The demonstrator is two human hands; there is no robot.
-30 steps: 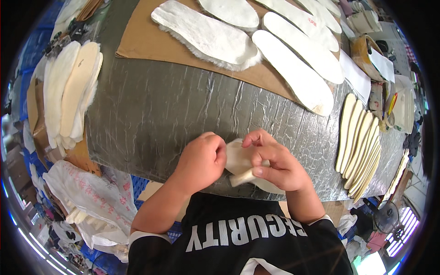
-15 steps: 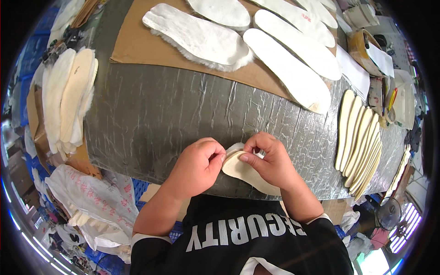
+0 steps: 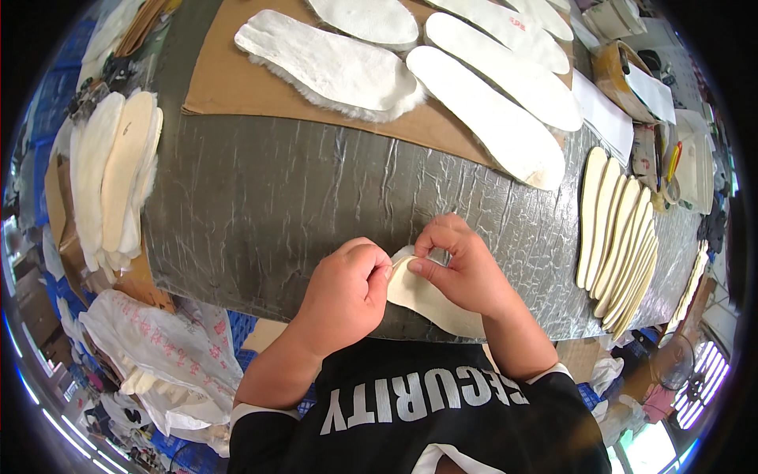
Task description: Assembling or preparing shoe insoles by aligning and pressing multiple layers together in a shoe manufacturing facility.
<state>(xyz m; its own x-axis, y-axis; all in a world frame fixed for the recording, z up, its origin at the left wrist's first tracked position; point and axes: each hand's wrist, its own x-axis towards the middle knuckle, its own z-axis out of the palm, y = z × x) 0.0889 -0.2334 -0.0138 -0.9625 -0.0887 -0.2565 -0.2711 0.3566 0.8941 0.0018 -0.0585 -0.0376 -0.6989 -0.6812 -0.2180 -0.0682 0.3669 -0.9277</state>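
Note:
At the table's near edge lies a cream insole (image 3: 430, 302) with a white fleecy layer (image 3: 405, 253) showing behind its rounded end. My left hand (image 3: 353, 286) pinches the left side of that end between thumb and fingertips. The thumb and index finger of my right hand (image 3: 458, 265) pinch its upper rim. The two layers lie against each other there; how they join is hidden by my fingers. The insole's other end passes under my right wrist.
White fleece-backed insoles (image 3: 489, 118) lie on brown cardboard (image 3: 229, 79) across the dark table (image 3: 260, 197). Cream insoles (image 3: 620, 237) overlap in a row at right. More insoles (image 3: 118, 174) are stacked at left. A tub (image 3: 624, 79) stands far right, and a plastic bag (image 3: 170, 340) hangs low left.
My right hand has shifted slightly up and left along the insole's rim. The left hand keeps its pinch almost in place. The whole view has shifted a little.

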